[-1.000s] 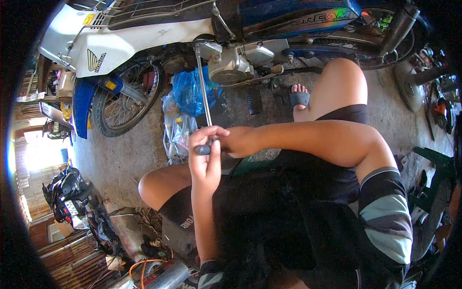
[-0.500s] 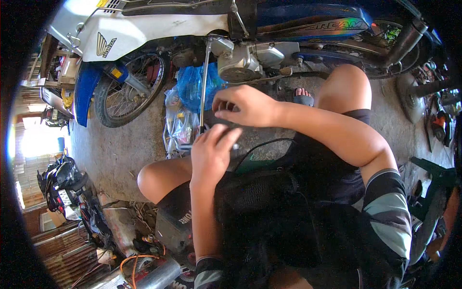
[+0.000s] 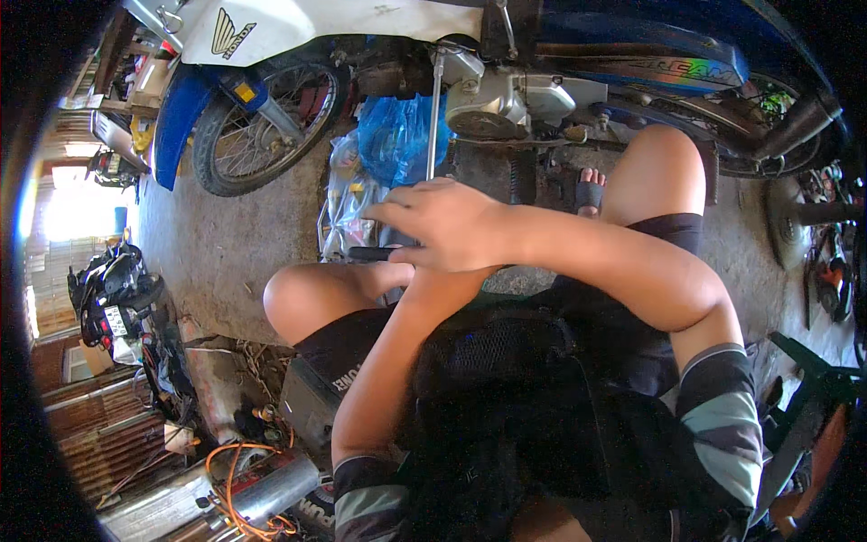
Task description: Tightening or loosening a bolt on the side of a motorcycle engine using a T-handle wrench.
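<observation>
A long metal T-handle wrench point(image 3: 435, 117) runs from the motorcycle's engine point(image 3: 488, 106) toward me, its near part passing behind my hands. One black end of its crossbar point(image 3: 368, 254) sticks out to the left. My right hand point(image 3: 447, 224) lies across the near part of the wrench, fingers stretched out to the left and slightly apart. Beneath it is my left hand point(image 3: 444, 287); its back and wrist show, but the fingers are covered, so their grip is hidden. The wrists cross closely.
A white and blue motorcycle point(image 3: 352, 23) stands across the far side, its spoked wheel point(image 3: 271, 135) at left. Blue plastic point(image 3: 397, 144) and a clear bag point(image 3: 343, 203) lie under it. Another motorbike point(image 3: 113, 303) is far left. A green stool point(image 3: 813, 379) is at right.
My right hand has come down over the wrench and my left hand, its fingers straighter. The left hand has moved right, under it. The view has shifted, moving the motorcycle rightward and up.
</observation>
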Demonstrator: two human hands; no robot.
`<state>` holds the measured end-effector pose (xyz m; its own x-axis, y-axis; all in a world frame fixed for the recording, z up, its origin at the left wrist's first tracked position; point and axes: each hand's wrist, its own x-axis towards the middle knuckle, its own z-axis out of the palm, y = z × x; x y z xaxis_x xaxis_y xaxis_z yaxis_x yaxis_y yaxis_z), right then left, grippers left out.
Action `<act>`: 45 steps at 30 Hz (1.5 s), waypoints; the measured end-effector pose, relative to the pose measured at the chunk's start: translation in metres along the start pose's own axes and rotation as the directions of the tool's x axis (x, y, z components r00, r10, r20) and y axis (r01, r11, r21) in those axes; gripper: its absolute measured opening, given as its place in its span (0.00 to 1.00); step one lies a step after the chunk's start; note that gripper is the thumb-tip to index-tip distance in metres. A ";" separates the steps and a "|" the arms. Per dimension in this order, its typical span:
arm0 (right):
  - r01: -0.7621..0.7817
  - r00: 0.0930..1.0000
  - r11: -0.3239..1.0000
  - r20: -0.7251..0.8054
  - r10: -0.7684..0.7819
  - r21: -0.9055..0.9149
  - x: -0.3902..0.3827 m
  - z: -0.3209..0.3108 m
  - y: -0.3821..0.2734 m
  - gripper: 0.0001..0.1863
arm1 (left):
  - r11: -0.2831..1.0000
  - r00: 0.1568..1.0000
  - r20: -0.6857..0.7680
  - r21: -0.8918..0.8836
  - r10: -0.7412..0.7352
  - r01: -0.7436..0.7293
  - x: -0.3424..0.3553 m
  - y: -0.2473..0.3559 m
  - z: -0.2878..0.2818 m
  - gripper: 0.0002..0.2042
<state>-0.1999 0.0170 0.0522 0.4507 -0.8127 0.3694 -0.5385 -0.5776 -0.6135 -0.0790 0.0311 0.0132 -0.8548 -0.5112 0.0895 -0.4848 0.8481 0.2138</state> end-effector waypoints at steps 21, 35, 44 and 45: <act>0.119 0.983 0.788 0.039 -0.178 0.603 0.024 0.007 -0.007 0.09 | 0.913 0.996 0.018 0.403 -0.085 0.071 -0.024 -0.040 0.017 0.17; 0.362 0.913 0.892 -0.297 -0.279 0.272 -0.010 -0.006 -0.004 0.14 | 0.891 0.856 0.329 -0.081 -0.399 0.447 -0.037 -0.042 -0.014 0.18; 0.384 0.872 0.902 -0.399 -0.284 0.195 -0.033 -0.011 -0.001 0.10 | 0.024 0.777 0.503 -0.834 -0.379 0.552 -0.063 -0.077 -0.042 0.19; 0.375 0.879 0.907 -0.385 -0.282 0.191 -0.033 -0.008 0.001 0.10 | 0.023 0.801 0.452 -0.866 -0.393 0.500 -0.063 -0.075 -0.044 0.19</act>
<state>-0.2211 0.0430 0.0452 0.2735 -0.5809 0.7666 -0.1831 -0.8139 -0.5514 0.0200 -0.0067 0.0345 -0.5774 -0.6796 -0.4524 -0.2784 -0.3570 0.8917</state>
